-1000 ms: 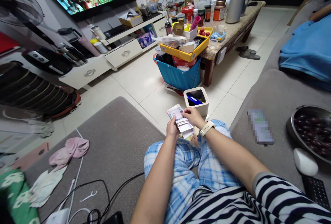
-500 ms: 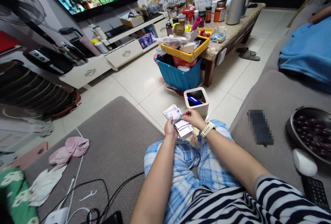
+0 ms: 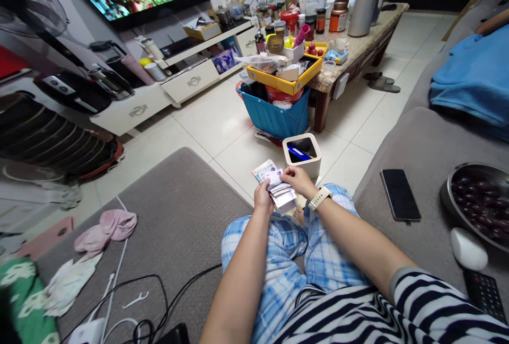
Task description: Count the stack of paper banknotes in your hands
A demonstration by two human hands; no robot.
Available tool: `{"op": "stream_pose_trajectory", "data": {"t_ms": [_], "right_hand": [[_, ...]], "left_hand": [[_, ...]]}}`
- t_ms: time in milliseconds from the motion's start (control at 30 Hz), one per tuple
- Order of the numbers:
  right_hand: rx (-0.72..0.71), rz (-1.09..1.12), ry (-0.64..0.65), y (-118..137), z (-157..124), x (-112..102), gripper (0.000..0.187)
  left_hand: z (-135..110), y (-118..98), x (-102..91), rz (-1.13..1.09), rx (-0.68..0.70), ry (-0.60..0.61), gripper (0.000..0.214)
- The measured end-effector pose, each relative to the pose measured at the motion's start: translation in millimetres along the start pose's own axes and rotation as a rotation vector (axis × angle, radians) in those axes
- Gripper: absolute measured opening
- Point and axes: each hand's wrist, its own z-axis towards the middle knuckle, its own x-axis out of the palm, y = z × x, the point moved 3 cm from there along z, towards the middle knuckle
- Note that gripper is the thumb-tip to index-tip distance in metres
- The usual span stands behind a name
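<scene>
A stack of banknotes (image 3: 270, 172) is fanned out above my knees, with its lower part bent down as a pale sheaf. My left hand (image 3: 263, 197) is closed round the stack's near left side, thumb on top. At the right edge of the upper notes, my right hand (image 3: 297, 179) pinches a note between thumb and fingers. A cream watch (image 3: 320, 198) is on my right wrist. Just beyond the hands stands a cream bin (image 3: 304, 166) on the floor, holding a blue item and something yellow. Which note the right fingers grip is too small to tell.
A blue basket (image 3: 274, 116) under a yellow tray (image 3: 294, 85) stands beside the crowded coffee table (image 3: 360, 55). On the sofa at right lie a phone (image 3: 400, 194), a bowl of dark fruit (image 3: 483, 201) and a remote (image 3: 483, 293). Cables (image 3: 159, 280) run at left.
The upper notes have shifted slightly, and their printed faces lie differently between my hands. Both hands stay in nearly the same place, still holding the notes.
</scene>
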Motion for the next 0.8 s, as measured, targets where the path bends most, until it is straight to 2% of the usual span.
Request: {"op": "stream_pose_trajectory", "data": {"t_ms": [133,333,533,800], "right_hand": [[-0.007,0.072,0.014,2,-1,1,0.021],[-0.014,0.243,0.111,9,-4,6,0.018],[-0.016,0.23,0.126,9,-4,7,0.017],[-0.013,0.253,0.126,10,-4,6,0.025]], "left_hand": [[0,1,1.2,-0.061,-0.035,-0.027,0.024],[0,-1,3.3,-0.09,-0.048,-0.043,0.025],[-1,-1,4.1,-0.081,-0.049,-0.042,0.024],[-3,-2,6.4,-0.064,-0.043,-0.02,0.022]]}}
